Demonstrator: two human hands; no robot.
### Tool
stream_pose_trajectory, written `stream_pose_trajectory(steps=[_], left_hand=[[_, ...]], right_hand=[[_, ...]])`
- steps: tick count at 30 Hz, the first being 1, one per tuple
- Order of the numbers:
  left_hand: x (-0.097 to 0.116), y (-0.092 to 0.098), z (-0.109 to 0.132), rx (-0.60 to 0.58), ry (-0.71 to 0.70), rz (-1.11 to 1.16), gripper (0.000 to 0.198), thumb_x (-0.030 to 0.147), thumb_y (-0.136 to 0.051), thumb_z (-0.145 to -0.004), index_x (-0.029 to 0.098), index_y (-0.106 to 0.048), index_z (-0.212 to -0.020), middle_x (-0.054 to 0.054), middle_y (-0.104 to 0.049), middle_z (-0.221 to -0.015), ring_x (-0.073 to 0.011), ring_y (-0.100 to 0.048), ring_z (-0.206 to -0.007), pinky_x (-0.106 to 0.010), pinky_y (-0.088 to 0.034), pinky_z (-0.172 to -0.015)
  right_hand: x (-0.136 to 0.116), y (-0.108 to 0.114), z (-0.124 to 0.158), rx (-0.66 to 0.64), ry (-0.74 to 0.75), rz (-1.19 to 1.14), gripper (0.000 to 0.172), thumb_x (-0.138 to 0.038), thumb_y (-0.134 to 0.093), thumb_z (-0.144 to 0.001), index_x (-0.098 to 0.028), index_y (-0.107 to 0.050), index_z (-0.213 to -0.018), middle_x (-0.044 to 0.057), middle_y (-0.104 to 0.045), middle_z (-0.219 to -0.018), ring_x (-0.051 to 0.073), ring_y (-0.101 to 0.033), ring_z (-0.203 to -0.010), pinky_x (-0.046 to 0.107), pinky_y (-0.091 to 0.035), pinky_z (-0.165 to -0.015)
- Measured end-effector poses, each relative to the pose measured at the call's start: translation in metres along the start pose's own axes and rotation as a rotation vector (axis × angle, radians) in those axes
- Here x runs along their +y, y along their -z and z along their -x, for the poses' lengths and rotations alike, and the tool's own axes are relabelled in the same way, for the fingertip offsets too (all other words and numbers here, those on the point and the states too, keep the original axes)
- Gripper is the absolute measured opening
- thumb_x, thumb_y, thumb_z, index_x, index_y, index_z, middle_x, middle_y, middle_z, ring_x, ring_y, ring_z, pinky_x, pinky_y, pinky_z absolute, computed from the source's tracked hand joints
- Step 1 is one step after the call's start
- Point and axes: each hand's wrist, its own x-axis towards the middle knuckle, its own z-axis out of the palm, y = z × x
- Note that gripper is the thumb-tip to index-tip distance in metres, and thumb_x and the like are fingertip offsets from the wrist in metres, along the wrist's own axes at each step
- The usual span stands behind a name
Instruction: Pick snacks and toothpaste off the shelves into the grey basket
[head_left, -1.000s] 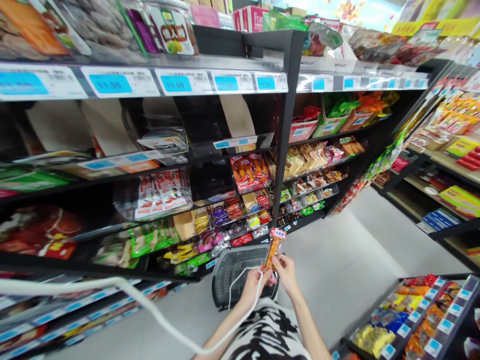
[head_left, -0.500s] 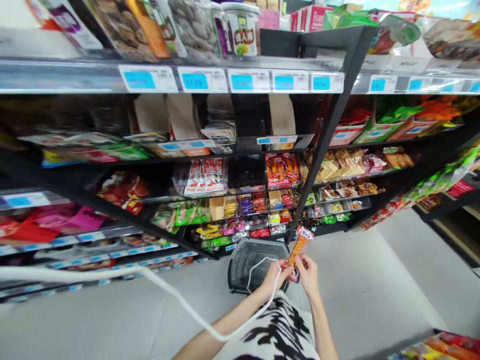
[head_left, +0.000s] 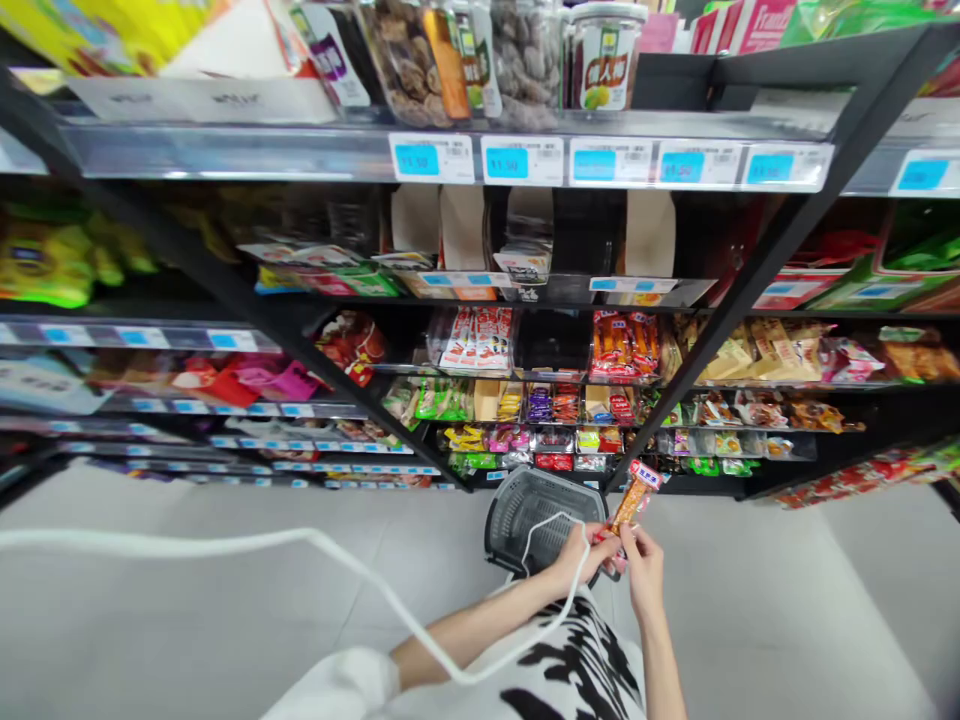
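Observation:
Between my two hands is a clear snack packet [head_left: 631,502] with an orange-brown bar inside and a red-and-white label at its top end. My left hand [head_left: 576,555] closes on its lower part, where some red and pink wrapping also shows. The fingers of my right hand [head_left: 643,568] pinch the packet from the right side. Just left of the hands is a dark grey shopping basket [head_left: 491,525]; its visible inside is bare grey plastic. My left hand and forearm overlap its right edge.
A black shelf rack [head_left: 720,290] full of packaged snacks rises in front, with price tags [head_left: 522,160] along its edges. Plastic jars [head_left: 604,60] stand on the upper shelf. A white cord [head_left: 360,575] crosses the view from the left. Grey floor tiles [head_left: 225,610] lie below.
The view has swung left, so shelves, basket and hands appear further right, and more of the left-hand shelves shows. Both hands keep their hold on the snack packet.

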Motion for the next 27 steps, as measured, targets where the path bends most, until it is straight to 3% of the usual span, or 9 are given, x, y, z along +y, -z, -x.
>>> stream_pose_trajectory(steps=[11, 19, 23, 27], left_hand=[[-0.012, 0.018, -0.008, -0.003, -0.062, -0.046, 0.049, 0.057, -0.074, -0.075, 0.009, -0.071, -0.078, -0.007, -0.069, -0.06, -0.0157, -0.061, -0.052, -0.025, -0.046, -0.054], [-0.013, 0.023, -0.01, 0.008, -0.067, -0.114, 0.047, 0.057, -0.075, -0.075, 0.011, -0.069, -0.076, -0.007, -0.068, -0.06, -0.0162, -0.062, -0.052, -0.026, -0.049, -0.055], [-0.014, 0.026, -0.014, -0.011, -0.096, -0.248, 0.039, 0.051, -0.071, -0.08, 0.012, -0.069, -0.085, -0.009, -0.072, -0.073, -0.0196, -0.067, -0.064, -0.029, -0.052, -0.06], [-0.012, 0.031, -0.015, 0.104, -0.309, -0.426, 0.037, 0.037, -0.07, -0.082, 0.017, -0.066, -0.113, -0.012, -0.072, -0.11, -0.0237, -0.069, -0.096, -0.036, -0.055, -0.082]], right_hand=[[-0.003, -0.009, -0.007, -0.01, 0.124, 0.113, 0.047, -0.057, -0.069, -0.08, -0.015, -0.063, -0.061, 0.001, -0.056, -0.063, 0.015, -0.05, -0.062, 0.026, -0.043, -0.06], [0.001, -0.012, -0.009, 0.032, 0.21, 0.177, 0.04, -0.049, -0.067, -0.083, -0.015, -0.068, -0.061, 0.002, -0.056, -0.065, 0.015, -0.05, -0.062, 0.025, -0.042, -0.059], [0.004, -0.011, -0.006, 0.102, 0.227, 0.167, 0.035, -0.043, -0.069, -0.083, -0.015, -0.071, -0.062, 0.002, -0.056, -0.066, 0.015, -0.052, -0.065, 0.025, -0.042, -0.059], [0.008, -0.009, -0.006, 0.218, 0.236, 0.138, 0.026, -0.041, -0.074, -0.081, -0.016, -0.076, -0.075, 0.004, -0.061, -0.076, 0.016, -0.056, -0.07, 0.026, -0.045, -0.061]])
